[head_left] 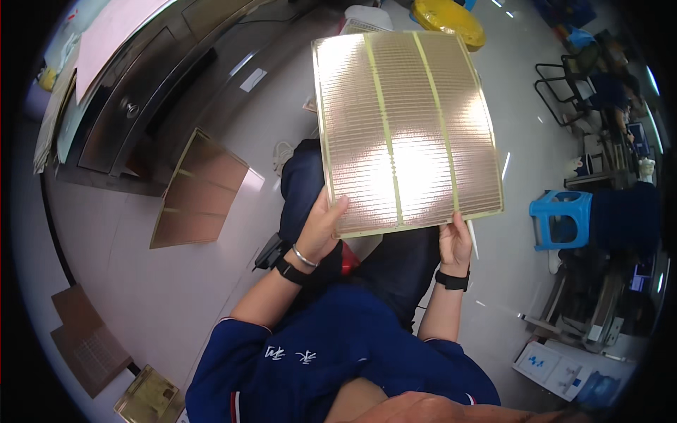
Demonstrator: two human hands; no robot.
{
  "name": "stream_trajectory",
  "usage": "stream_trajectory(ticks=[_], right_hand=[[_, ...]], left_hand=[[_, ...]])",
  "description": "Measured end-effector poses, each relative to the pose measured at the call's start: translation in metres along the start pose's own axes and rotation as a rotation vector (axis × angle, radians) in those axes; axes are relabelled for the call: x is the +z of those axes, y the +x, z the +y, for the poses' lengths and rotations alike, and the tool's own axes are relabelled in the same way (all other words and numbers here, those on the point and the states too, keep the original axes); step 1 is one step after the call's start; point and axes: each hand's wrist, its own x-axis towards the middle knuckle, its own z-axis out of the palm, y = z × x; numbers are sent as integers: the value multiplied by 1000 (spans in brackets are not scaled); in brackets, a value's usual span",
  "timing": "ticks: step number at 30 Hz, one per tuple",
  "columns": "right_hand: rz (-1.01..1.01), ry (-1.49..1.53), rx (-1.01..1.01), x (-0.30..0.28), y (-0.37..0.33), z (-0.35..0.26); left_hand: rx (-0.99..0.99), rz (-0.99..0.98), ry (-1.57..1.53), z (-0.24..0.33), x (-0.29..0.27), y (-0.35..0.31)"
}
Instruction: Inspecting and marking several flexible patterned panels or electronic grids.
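Note:
A large copper-coloured circuit board panel (pixel 352 127) is held up in front of me, tilted, with bright glare on its lower middle. Rows of fine traces cover it, and two yellow-green strips run down its length. My left hand (pixel 321 225) grips its lower left corner, thumb on the face. At the lower right edge, my right hand (pixel 456 243) pinches the panel, thumb in front and fingers mostly hidden behind. A thin white pen-like stick (pixel 473 240) sticks out beside the right hand; how it is held is partly hidden.
A similar copper panel (pixel 201 190) leans at the left near a dark metal cabinet (pixel 123 116). Brown boards (pixel 88 342) and a yellowish panel (pixel 147 396) lie lower left. To the right stands a blue plastic stool (pixel 560 220); a yellow stool (pixel 451 21) is beyond the held panel.

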Motion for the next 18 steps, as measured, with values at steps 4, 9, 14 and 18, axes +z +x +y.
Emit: stream_trajectory(ticks=[4, 9, 14, 18], right_hand=[[77, 26, -8, -13, 0, -6], [155, 20, -117, -41, 10, -32], [167, -205, -75, -43, 12, -47], [112, -272, -33, -31, 9, -52]], left_hand=[[-22, -18, 31, 12, -12, 0], [-53, 26, 77, 20, -17, -11], [-27, -7, 122, 33, -14, -16], [10, -39, 154, 37, -18, -15]])
